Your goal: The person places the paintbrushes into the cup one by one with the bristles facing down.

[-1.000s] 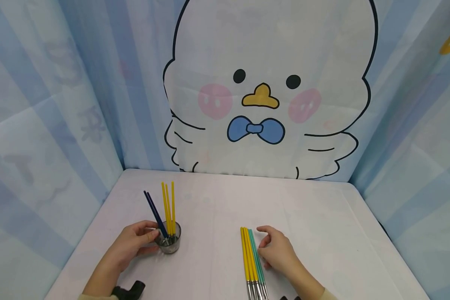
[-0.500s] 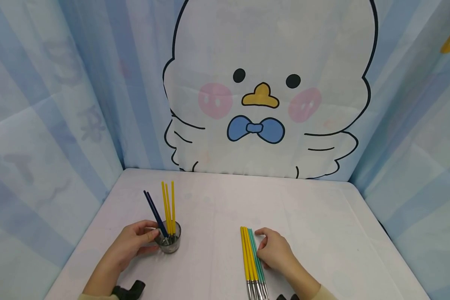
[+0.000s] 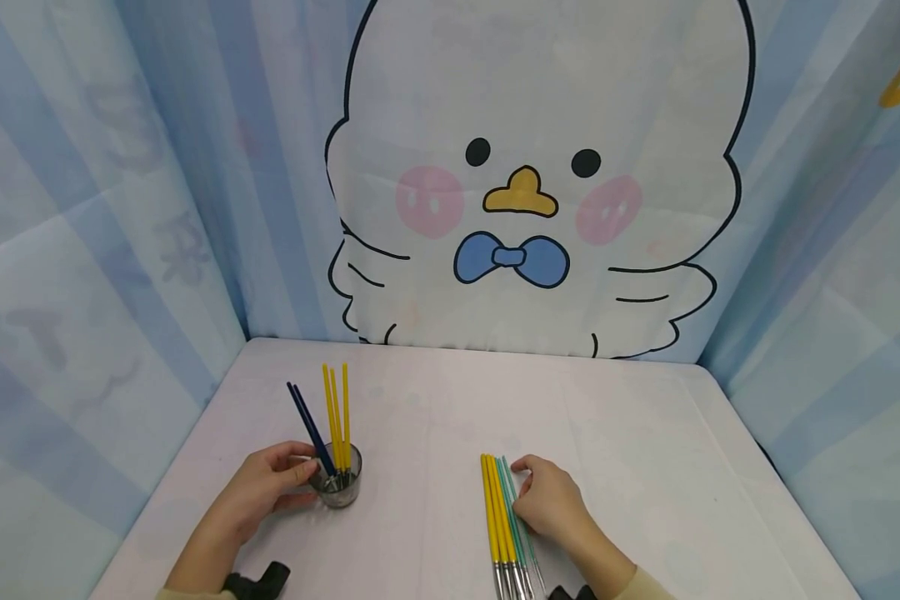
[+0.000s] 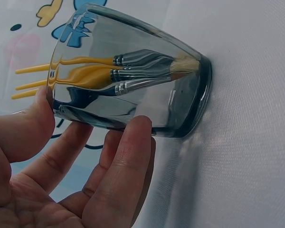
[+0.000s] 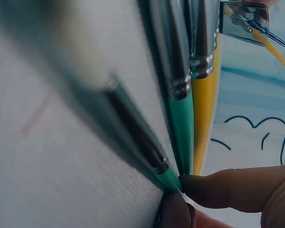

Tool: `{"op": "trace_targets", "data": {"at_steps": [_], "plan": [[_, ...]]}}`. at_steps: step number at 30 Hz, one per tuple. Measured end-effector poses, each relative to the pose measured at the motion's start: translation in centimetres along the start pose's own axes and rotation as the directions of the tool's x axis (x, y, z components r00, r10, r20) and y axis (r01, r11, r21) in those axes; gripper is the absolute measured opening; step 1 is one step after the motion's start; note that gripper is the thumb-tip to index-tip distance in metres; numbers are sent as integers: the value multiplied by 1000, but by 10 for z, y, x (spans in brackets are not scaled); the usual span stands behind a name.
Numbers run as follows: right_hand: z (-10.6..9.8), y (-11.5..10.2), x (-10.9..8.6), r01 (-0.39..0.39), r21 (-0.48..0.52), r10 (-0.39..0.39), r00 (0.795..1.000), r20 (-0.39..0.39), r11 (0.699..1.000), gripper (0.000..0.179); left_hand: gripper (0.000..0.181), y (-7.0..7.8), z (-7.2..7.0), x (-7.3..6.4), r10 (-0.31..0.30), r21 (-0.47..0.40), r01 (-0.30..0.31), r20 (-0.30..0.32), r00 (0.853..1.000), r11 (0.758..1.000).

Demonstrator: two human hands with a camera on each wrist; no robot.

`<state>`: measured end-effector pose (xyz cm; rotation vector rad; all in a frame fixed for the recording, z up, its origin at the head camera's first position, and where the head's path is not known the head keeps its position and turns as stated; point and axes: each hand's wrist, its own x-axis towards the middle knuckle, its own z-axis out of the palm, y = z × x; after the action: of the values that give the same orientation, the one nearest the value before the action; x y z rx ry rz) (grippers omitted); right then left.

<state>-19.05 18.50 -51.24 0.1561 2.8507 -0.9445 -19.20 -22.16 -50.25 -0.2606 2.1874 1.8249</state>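
My left hand [image 3: 262,487] holds a small clear glass [image 4: 147,35] at the table's left, thumb at its rim and fingers along its side. Bristles down in the glass stand two navy paintbrushes [image 3: 309,425] and three yellow paintbrushes [image 3: 346,408], handles leaning above the rim. On the right, my right hand [image 3: 555,504] pinches a green paintbrush [image 5: 135,128] between thumb and finger, its ferrule end angled away from the row. Beside it lie yellow paintbrushes [image 3: 491,508] and another green paintbrush [image 5: 181,123], side by side with metal ferrules towards me.
A pale cloth covers the table [image 3: 420,417]. Behind it hangs a curtain [image 3: 525,308] with a cartoon chick, and striped blue curtains [image 3: 82,250] close off the sides. A black strap mount [image 3: 258,581] sits on my left wrist.
My right hand has shifted slightly left onto the green paintbrushes. The outermost green one has separated from the row at its ferrule end. My left hand and the glass stay put.
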Motion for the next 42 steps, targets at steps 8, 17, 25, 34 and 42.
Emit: {"op": "trace_targets", "data": {"at_steps": [8, 17, 25, 34, 42], "plan": [[-1, -3, 0, 16, -45, -16, 1000, -2, 999, 52, 38, 0, 0, -1, -4, 1, 4, 5, 1000, 1000], [-2, -7, -2, 37, -78, -36, 999, 16, 996, 53, 39, -2, 1, -1, -10, -1, 10, 1, 1000, 1000], [-6, -3, 4, -43, 27, 41, 998, 57, 999, 55, 38, -1, 0, -1, -8, 3, 8, -1, 1000, 1000], [-9, 3, 5, -113, 324, 75, 989, 128, 939, 60, 37, 0, 0, -2, -14, -4, 14, -2, 1000, 1000], [-8, 1, 13, -129, 479, 53, 984, 169, 868, 63, 37, 1, 1, -2, -22, -3, 22, -13, 1000, 1000]]}}
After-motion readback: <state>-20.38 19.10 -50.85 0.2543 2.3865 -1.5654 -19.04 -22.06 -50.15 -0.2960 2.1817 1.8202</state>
